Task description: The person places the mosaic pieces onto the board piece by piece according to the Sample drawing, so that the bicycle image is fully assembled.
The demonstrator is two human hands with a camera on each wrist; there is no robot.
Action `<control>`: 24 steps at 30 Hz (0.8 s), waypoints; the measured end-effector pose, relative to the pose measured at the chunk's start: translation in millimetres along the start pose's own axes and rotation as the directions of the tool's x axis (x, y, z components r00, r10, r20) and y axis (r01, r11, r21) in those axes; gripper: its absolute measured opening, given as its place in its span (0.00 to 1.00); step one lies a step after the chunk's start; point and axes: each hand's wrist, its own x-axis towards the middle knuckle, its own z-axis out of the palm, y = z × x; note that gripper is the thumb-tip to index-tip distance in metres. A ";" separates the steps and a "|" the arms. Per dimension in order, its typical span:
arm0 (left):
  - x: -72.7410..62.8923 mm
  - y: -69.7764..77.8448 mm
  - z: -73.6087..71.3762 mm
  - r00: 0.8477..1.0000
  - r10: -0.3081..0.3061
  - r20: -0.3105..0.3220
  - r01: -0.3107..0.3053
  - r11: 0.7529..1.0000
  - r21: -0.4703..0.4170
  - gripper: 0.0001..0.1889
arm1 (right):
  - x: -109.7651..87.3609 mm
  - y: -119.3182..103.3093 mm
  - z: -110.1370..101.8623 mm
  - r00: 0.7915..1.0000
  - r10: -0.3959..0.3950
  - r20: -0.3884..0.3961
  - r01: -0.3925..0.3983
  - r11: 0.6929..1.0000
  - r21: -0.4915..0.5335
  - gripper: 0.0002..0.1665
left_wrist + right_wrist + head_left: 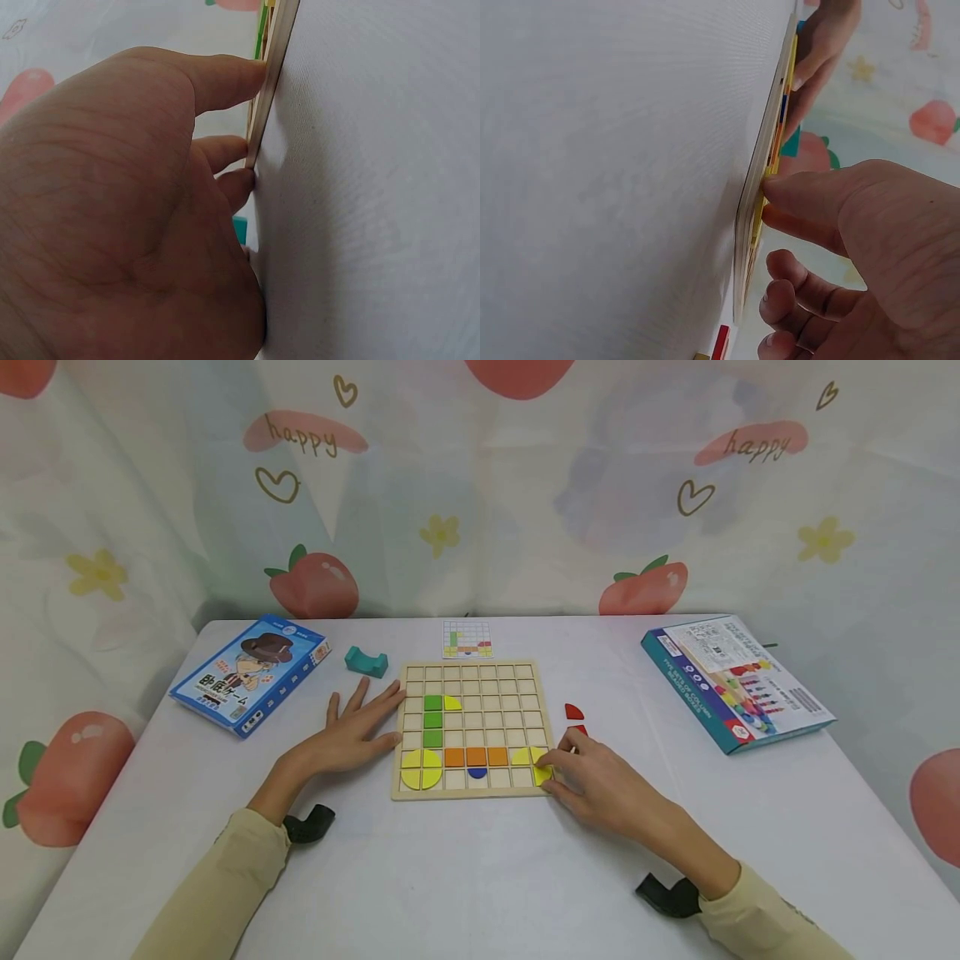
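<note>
A wooden grid board (480, 794) lies on the white table. My left hand (345, 732) rests at its left edge, fingers spread, with thumb and fingertips touching the rim. At the lower right corner, my right hand (618, 781) pinches a yellow quarter-circle tile (541, 775) between thumb and index finger, low against the board; the other fingers are loosely curled. On the grid sit a column of green squares (432, 720), a row of orange squares (476, 757), a blue half-round tile (477, 772) and a yellow circle (422, 769) of quarter tiles. Another yellow quarter (452, 702) lies beside the top green square.
Two red tiles (573, 712) lie right of the board, one partly behind my right hand. A pattern card (467, 640) is beyond the board. A teal holder (366, 662) and a blue box (251, 675) stand left; a teal-and-white box (738, 685) lies right.
</note>
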 end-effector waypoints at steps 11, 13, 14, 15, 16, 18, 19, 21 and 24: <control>0.1 -0.3 1.0 1.000 0.001 -0.001 -0.001 1.000 0.000 0.39 | -1.2 2.6 -2.0 1.000 0.006 -0.002 -0.006 1.000 -0.006 0.17; 0.1 -0.3 1.3 1.000 0.000 0.000 0.000 1.000 0.000 0.39 | -2.2 3.6 -3.1 1.000 0.018 -0.001 -0.018 1.000 -0.009 0.17; 0.0 -0.2 1.3 1.000 -0.001 -0.001 0.001 1.000 0.001 0.39 | -2.7 4.3 -3.9 1.000 0.022 0.001 -0.022 1.000 -0.008 0.18; 0.0 -0.2 1.3 1.000 -0.001 0.000 0.001 1.000 0.000 0.39 | -3.5 5.0 -4.7 0.999 0.032 0.004 -0.032 0.999 -0.008 0.18; 0.0 0.0 1.2 1.000 -0.002 0.000 0.002 1.000 0.000 0.39 | -4.5 5.8 -5.6 0.999 0.042 0.008 -0.042 0.999 -0.007 0.18; 0.1 0.1 1.2 1.000 -0.002 -0.001 0.002 1.000 0.001 0.39 | -7.3 8.3 -7.6 0.998 0.058 0.012 -0.058 0.998 -0.004 0.18; 0.2 0.1 1.3 1.000 -0.001 -0.002 0.001 1.000 0.000 0.39 | -8.8 9.9 -8.7 0.998 0.068 0.015 -0.068 0.998 -0.003 0.18; 0.5 -0.1 1.4 1.000 -0.001 -0.002 0.001 1.000 0.000 0.39 | -12.5 13.3 -10.8 0.996 0.088 0.016 -0.088 0.996 0.001 0.18; 0.3 -0.3 1.3 1.000 -0.002 -0.002 0.002 1.000 0.001 0.39 | -18.3 19.0 -14.2 0.994 0.108 0.012 -0.108 0.994 0.015 0.17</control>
